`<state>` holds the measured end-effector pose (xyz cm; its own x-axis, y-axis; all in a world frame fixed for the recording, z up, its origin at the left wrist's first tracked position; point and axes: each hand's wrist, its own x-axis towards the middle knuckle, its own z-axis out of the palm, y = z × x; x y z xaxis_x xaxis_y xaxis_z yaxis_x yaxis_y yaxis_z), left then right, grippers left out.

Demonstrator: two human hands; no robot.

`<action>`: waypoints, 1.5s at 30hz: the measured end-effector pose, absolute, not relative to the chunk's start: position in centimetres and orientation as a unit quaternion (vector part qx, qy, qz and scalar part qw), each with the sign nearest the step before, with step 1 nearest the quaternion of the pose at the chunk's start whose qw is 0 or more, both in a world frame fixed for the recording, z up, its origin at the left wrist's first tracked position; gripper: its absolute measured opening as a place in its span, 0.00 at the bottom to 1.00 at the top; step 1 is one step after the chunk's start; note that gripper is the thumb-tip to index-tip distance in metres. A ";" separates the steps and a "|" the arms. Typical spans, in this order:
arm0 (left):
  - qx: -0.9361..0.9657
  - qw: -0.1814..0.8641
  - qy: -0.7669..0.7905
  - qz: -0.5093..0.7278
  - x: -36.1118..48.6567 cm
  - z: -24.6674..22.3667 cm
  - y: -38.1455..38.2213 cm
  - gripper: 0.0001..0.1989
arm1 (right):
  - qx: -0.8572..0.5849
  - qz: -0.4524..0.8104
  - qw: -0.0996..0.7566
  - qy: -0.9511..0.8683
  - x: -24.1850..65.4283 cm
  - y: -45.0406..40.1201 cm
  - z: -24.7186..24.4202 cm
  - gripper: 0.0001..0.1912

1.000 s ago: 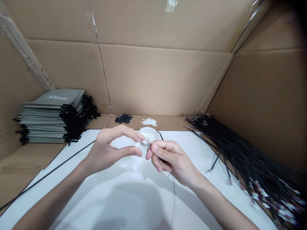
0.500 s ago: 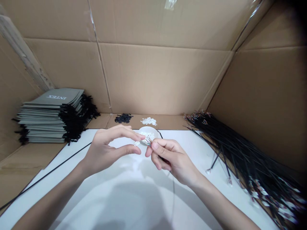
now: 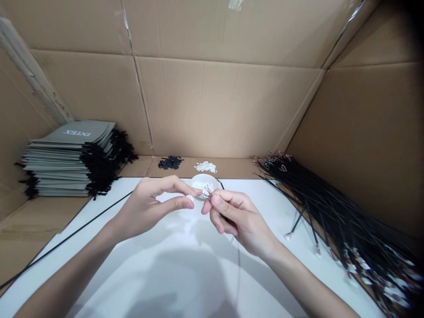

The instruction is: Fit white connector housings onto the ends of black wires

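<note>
Over a white table (image 3: 198,274), the hands (image 3: 150,210) (image 3: 238,214) hold a white connector (image 3: 190,198) and wires (image 3: 207,194).

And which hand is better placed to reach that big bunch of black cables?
Probably the right hand: it is nearer the black cables, which lie on its side, though it pinches thin wires. The left hand is farther away and holds a small white piece.
</note>
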<state>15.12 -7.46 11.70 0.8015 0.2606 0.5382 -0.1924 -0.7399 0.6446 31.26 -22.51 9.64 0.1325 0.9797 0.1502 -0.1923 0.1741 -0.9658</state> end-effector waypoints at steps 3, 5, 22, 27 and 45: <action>0.880 0.359 0.016 0.309 15.1 11.7 -7.5 0.04 | -0.433 0.472 0.617 -0.456 31.3 -22.5 9.6 0.17; 0.877 0.348 0.001 0.330 15.2 11.7 -7.5 0.05 | -0.432 0.472 0.618 -0.457 31.3 -22.5 9.5 0.17; 0.885 0.258 -0.082 0.379 15.5 11.8 -7.6 0.07 | -0.433 0.465 0.616 -0.467 31.0 -22.4 9.4 0.18; 0.884 0.250 -0.055 0.390 15.3 11.9 -7.6 0.06 | -0.446 0.460 0.602 -0.475 30.7 -22.5 9.6 0.18; 0.912 0.177 -0.146 0.341 14.9 12.7 -7.2 0.07 | -0.465 0.465 0.578 -0.483 30.6 -22.4 9.2 0.16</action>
